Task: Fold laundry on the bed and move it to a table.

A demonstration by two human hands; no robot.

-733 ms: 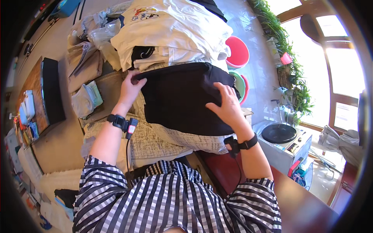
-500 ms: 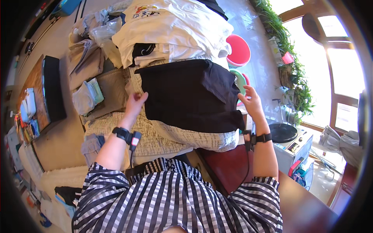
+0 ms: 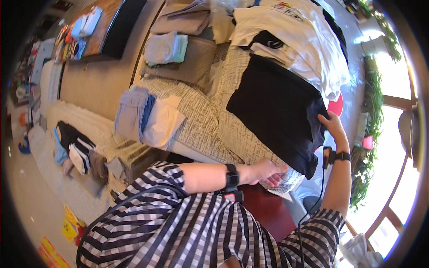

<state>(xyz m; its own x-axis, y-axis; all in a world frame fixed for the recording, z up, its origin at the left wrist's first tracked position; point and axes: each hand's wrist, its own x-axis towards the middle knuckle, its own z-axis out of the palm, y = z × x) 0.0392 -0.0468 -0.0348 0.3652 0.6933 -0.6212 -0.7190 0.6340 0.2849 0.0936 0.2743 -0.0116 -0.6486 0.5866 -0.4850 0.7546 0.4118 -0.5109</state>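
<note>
A black garment lies spread over a cream patterned cover, its upper edge against a white T-shirt with a printed front. At the garment's right edge, my right hand has its thumb and fingers closed on the cloth. My left hand reaches across in front of me to the cover's near edge, just short of the garment's lower corner. Its fingers are loosely bent and apart, with nothing visible in them. What kind of garment the black cloth is cannot be made out.
Folded blue-grey clothes and a white folded cloth lie left on the cover. Farther back are a light blue folded pile and a brown cushion. A red basin stands beyond the right side, near green plants.
My view has turned left. My left hand has left the garment's left side and crossed to its near right corner. My right hand has taken hold of the right edge.
</note>
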